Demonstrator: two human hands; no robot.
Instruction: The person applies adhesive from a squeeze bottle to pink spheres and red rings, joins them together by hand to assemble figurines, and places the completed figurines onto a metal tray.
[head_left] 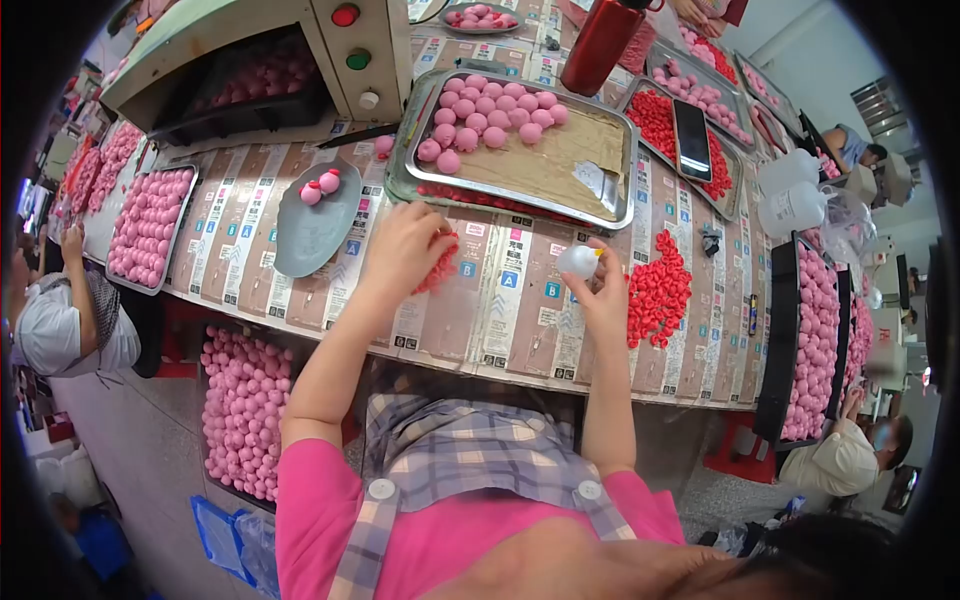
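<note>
My left hand (408,250) is at the table, its fingers curled down beside a few small red pieces (437,268). What lies between those fingertips, if anything, is hidden. In my right hand (602,295) is a small white bottle (577,262) with a yellow tip, gripped between thumb and fingers above the table. A loose heap of red pieces (657,295) lies just right of that hand. Beyond both hands, a metal tray (622,205) carries pink balls (490,105) on brown paper. Left of my left hand, a grey-green plate (310,245) holds two pink balls with red parts.
A small oven (375,50) stands at the back left. A red bottle (603,45) and a phone (691,140) on a tray of red pieces are at the back right. Crates of pink balls (245,410) flank the table. Other people sit left and right.
</note>
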